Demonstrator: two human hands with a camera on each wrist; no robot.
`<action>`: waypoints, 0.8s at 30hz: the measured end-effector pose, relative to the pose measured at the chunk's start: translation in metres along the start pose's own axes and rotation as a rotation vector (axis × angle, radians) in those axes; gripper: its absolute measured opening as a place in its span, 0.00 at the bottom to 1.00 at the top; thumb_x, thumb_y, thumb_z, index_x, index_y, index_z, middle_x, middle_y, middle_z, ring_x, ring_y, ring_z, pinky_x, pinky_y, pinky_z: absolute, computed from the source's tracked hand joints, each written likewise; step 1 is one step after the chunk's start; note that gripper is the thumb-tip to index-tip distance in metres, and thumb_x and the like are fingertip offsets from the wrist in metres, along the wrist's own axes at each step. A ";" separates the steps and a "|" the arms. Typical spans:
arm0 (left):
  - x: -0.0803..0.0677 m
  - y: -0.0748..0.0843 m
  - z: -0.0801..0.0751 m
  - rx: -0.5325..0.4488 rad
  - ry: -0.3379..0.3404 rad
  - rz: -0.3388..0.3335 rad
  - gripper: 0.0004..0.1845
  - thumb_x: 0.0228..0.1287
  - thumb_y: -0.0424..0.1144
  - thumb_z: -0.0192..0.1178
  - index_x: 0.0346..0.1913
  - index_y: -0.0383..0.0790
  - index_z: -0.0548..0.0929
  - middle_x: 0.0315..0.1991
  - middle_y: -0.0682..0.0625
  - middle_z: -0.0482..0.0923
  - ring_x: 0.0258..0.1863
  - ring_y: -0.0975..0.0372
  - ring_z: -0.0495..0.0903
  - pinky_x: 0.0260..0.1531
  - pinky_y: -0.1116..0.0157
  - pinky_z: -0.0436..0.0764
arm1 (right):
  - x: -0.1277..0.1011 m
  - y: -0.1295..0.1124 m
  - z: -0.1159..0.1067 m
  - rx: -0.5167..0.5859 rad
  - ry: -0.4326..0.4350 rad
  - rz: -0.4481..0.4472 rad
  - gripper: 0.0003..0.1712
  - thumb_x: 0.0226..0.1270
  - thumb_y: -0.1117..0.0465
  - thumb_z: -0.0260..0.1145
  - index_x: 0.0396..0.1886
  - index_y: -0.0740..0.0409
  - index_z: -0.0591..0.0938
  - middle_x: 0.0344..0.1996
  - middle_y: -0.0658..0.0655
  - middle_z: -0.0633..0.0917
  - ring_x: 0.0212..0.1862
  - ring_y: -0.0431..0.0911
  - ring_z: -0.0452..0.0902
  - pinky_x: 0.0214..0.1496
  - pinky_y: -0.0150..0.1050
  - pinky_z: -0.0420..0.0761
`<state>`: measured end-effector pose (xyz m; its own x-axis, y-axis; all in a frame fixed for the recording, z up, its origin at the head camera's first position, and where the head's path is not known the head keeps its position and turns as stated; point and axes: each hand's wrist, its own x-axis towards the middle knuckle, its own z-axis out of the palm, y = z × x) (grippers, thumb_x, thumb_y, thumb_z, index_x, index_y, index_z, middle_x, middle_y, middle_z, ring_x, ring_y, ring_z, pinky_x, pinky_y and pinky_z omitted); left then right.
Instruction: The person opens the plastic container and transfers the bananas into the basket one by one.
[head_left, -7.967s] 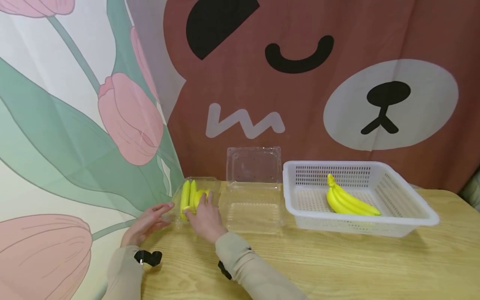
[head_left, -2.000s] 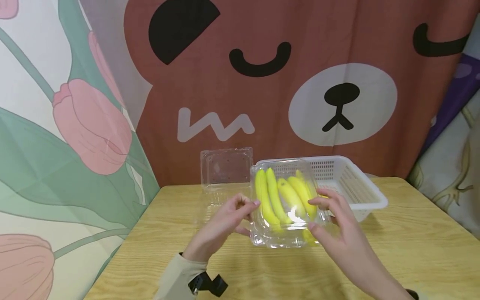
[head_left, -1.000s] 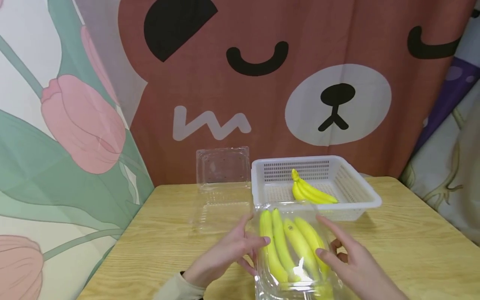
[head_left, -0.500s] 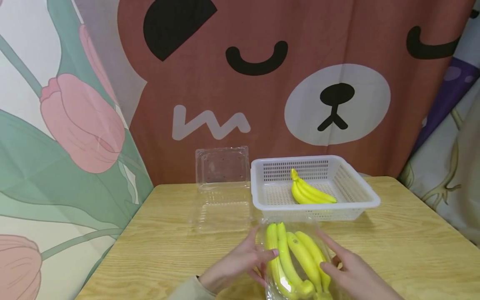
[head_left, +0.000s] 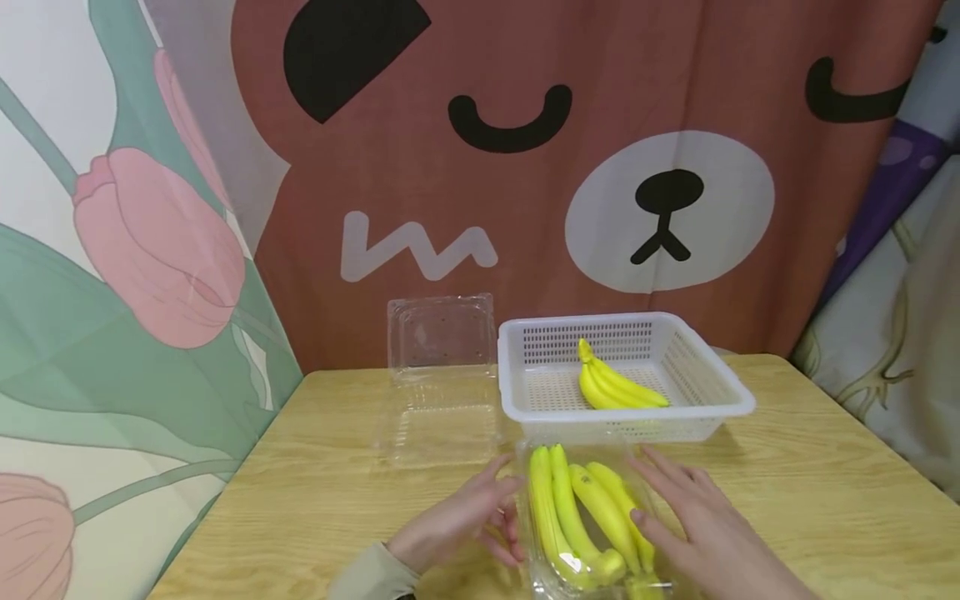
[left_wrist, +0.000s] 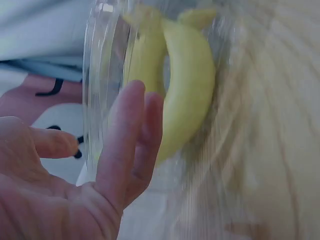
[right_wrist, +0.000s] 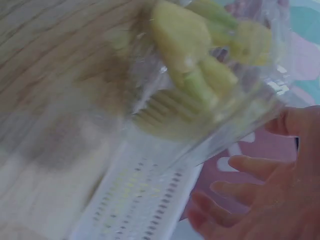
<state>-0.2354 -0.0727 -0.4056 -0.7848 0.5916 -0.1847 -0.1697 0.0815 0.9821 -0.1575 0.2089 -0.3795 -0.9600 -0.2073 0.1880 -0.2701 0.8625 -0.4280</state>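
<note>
A clear plastic clamshell container (head_left: pixel 592 440) with several yellow bananas (head_left: pixel 557 521) inside lies at the front of the table, its lid down. My left hand (head_left: pixel 463 518) is at its left side, thumb and fingers loosely extended; the left wrist view has those fingers (left_wrist: pixel 120 145) in front of the container's wall (left_wrist: pixel 92 100). On the other side is my right hand (head_left: pixel 697 521), palm toward the container and fingers spread. In the right wrist view the fingers (right_wrist: pixel 255 167) curve slightly, with nothing gripped between them.
Behind the container stands a white perforated basket (head_left: pixel 626 412) with a bunch of bananas (head_left: pixel 618 387) in it. To its left, a second clear clamshell (head_left: pixel 442 333) sits with its lid raised and no fruit inside. A bear-print curtain (head_left: pixel 525 192) hangs behind the wooden table (head_left: pixel 322 483).
The banana-filled container has come from the table's far left, held up before the basket, then down to the front. Within the last half second both hands loosened from its sides.
</note>
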 end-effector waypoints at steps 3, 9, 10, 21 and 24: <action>0.000 -0.002 -0.008 0.028 -0.004 0.002 0.41 0.71 0.40 0.52 0.79 0.41 0.41 0.21 0.43 0.74 0.20 0.52 0.81 0.19 0.57 0.85 | -0.005 -0.009 0.007 -0.091 0.073 -0.112 0.37 0.67 0.35 0.61 0.69 0.48 0.73 0.71 0.58 0.66 0.65 0.61 0.64 0.55 0.68 0.72; 0.002 -0.007 -0.012 0.108 -0.032 0.021 0.51 0.56 0.27 0.61 0.79 0.43 0.43 0.29 0.41 0.79 0.23 0.55 0.81 0.13 0.64 0.82 | -0.014 -0.019 0.024 -0.090 -0.012 -0.271 0.46 0.58 0.26 0.61 0.71 0.47 0.71 0.72 0.55 0.66 0.69 0.65 0.59 0.53 0.72 0.70; 0.002 -0.007 -0.012 0.108 -0.041 0.021 0.52 0.55 0.27 0.61 0.79 0.44 0.43 0.32 0.40 0.79 0.24 0.55 0.82 0.13 0.64 0.82 | -0.015 -0.019 0.026 -0.083 -0.029 -0.282 0.48 0.57 0.26 0.61 0.72 0.47 0.70 0.72 0.56 0.66 0.69 0.66 0.58 0.53 0.73 0.70; 0.003 -0.014 -0.011 0.062 -0.075 0.004 0.56 0.47 0.26 0.65 0.79 0.52 0.48 0.54 0.40 0.69 0.30 0.51 0.83 0.17 0.59 0.84 | -0.013 -0.022 0.028 -0.012 -0.192 -0.173 0.51 0.54 0.21 0.57 0.74 0.42 0.67 0.73 0.55 0.64 0.73 0.66 0.51 0.62 0.75 0.57; 0.002 -0.014 -0.015 0.048 -0.132 0.005 0.54 0.51 0.28 0.64 0.79 0.53 0.47 0.56 0.40 0.67 0.35 0.49 0.83 0.20 0.57 0.85 | -0.013 -0.021 0.030 -0.088 -0.108 -0.251 0.51 0.54 0.21 0.57 0.72 0.45 0.70 0.71 0.56 0.68 0.70 0.66 0.58 0.60 0.73 0.63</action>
<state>-0.2432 -0.0847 -0.4204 -0.7001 0.6919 -0.1762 -0.1343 0.1148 0.9843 -0.1420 0.1798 -0.3997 -0.8676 -0.4632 0.1809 -0.4972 0.8139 -0.3007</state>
